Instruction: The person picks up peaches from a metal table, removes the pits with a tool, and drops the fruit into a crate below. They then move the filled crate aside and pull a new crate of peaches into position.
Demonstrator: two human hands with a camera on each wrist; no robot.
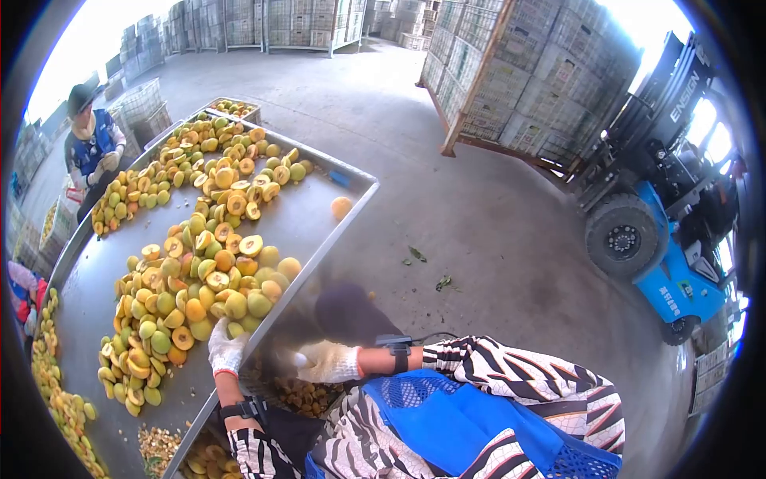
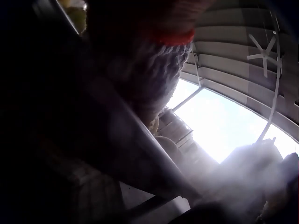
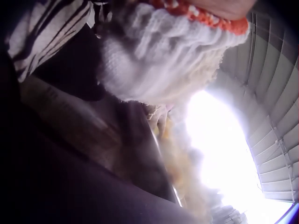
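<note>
While the left hand (image 1: 227, 350) curls over the tray rim (image 1: 319, 254) near the peaches (image 1: 209, 281), the right hand's (image 1: 329, 363) grip below is unclear; reaching fruit seems next.

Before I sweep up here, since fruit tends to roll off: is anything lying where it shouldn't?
Yes. One peach lies on the concrete floor just outside the metal table, beside its far corner, apart from the halved fruit heaped on top. A few leaves are also scattered on the floor nearer the forklift.
</note>
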